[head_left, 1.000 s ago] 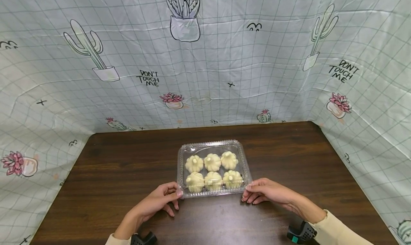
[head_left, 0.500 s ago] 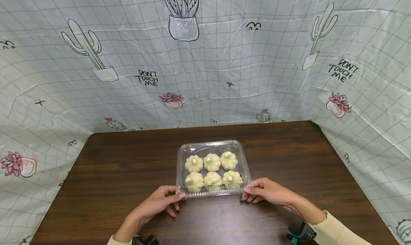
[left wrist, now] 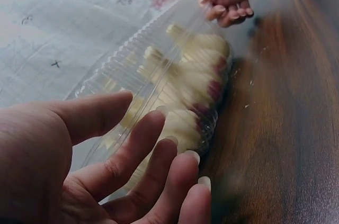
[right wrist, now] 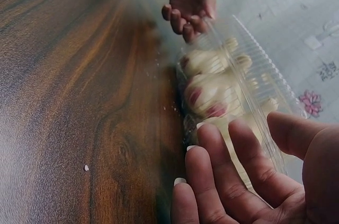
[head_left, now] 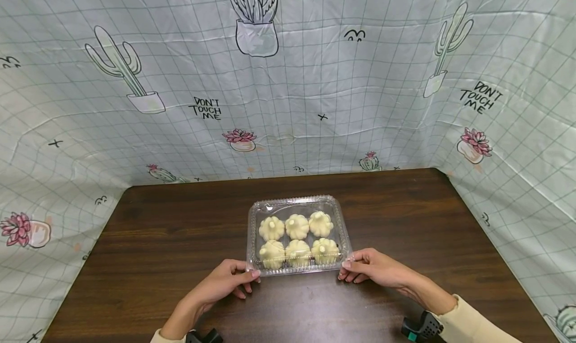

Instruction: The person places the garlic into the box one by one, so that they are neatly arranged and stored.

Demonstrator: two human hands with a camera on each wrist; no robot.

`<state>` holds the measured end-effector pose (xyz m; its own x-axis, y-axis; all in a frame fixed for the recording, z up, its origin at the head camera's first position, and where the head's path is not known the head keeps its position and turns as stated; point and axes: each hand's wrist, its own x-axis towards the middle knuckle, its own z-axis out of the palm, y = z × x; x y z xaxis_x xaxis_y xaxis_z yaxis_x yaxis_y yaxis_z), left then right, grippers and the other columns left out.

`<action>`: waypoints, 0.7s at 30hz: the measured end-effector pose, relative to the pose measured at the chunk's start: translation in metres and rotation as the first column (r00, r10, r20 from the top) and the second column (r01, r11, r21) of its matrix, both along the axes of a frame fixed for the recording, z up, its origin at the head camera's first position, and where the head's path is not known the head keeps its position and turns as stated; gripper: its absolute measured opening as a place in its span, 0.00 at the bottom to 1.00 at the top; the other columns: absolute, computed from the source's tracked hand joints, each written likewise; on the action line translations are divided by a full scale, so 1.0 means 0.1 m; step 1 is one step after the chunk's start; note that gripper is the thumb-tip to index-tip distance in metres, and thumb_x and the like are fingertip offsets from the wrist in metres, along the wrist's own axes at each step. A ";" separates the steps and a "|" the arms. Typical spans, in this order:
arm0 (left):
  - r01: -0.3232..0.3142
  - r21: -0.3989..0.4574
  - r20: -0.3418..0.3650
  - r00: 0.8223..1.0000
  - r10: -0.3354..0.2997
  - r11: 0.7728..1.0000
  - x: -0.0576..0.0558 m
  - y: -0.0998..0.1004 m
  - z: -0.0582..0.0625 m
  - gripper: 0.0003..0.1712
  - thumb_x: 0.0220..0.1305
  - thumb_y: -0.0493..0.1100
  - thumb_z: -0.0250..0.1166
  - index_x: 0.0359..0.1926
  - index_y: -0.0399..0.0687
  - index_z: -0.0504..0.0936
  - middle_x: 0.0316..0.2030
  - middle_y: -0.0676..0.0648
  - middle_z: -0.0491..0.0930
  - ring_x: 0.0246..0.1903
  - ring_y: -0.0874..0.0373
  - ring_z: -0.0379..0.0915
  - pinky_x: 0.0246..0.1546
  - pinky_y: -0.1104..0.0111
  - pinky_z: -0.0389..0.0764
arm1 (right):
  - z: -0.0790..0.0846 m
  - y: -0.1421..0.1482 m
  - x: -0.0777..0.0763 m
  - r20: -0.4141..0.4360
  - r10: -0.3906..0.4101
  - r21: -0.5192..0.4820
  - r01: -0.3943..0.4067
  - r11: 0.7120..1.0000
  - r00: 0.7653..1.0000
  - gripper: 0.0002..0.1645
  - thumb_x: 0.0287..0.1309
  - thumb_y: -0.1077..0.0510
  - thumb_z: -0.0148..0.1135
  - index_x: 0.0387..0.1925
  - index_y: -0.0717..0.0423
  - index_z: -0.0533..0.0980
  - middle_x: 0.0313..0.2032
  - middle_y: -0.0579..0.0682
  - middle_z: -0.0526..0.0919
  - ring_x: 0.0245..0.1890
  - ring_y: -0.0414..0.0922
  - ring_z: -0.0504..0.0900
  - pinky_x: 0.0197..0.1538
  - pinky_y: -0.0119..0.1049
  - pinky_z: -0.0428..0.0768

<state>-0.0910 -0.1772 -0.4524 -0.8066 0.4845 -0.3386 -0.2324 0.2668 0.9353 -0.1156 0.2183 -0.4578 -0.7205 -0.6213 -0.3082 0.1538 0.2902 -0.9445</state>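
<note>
A clear plastic clamshell container with a ridged rim sits on the dark wooden table, its lid down. Inside are several cream-coloured, lobed pieces shaped like garlic bulbs, each with a short stem. Reddish patches show low on some pieces in the right wrist view. My left hand pinches the front left corner of the rim between thumb and fingers. At the front right corner, my right hand pinches the rim the same way, thumb on top. The fingertips beneath the rim are partly hidden in the head view.
Brown wooden table surrounds the container on all sides. A pale gridded curtain with cactus prints hangs at the back and both sides. One small white crumb lies on the wood in the right wrist view.
My left thumb has slid slightly right onto the container's front left corner. The right hand and the container have hardly moved.
</note>
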 end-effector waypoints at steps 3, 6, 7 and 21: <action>-0.008 0.002 -0.007 1.000 0.008 1.000 0.00 0.01 0.00 0.21 0.79 0.43 0.62 0.51 0.22 0.83 0.35 0.49 0.83 0.34 0.58 0.77 0.34 0.70 0.85 | 0.00 0.00 0.00 0.004 -0.006 0.010 0.006 1.000 1.000 0.20 0.81 0.56 0.55 0.48 0.72 0.83 0.45 0.57 0.89 0.45 0.48 0.87 0.49 0.35 0.86; -0.013 0.004 -0.011 1.000 0.013 1.000 0.00 0.02 0.01 0.20 0.79 0.42 0.62 0.50 0.21 0.83 0.33 0.50 0.81 0.34 0.58 0.77 0.34 0.71 0.85 | 0.00 0.00 0.00 0.004 -0.008 0.016 0.008 1.000 1.000 0.20 0.81 0.56 0.55 0.48 0.72 0.83 0.45 0.57 0.89 0.45 0.49 0.87 0.49 0.36 0.86; -0.015 0.005 -0.013 1.000 0.015 1.000 0.00 0.02 0.01 0.20 0.79 0.41 0.62 0.50 0.21 0.83 0.33 0.50 0.81 0.33 0.58 0.77 0.34 0.72 0.84 | 0.00 0.00 0.00 0.004 -0.009 0.017 0.009 1.000 1.000 0.20 0.81 0.56 0.55 0.48 0.72 0.83 0.45 0.57 0.89 0.45 0.49 0.87 0.49 0.35 0.86; -0.032 0.031 -0.016 0.999 0.032 0.999 -0.01 0.03 0.00 0.19 0.76 0.39 0.64 0.47 0.18 0.83 0.36 0.51 0.86 0.34 0.61 0.77 0.36 0.74 0.83 | -0.01 -0.01 0.00 0.006 -0.017 0.027 0.017 0.999 1.000 0.20 0.81 0.57 0.54 0.48 0.71 0.83 0.45 0.56 0.89 0.45 0.48 0.87 0.48 0.36 0.87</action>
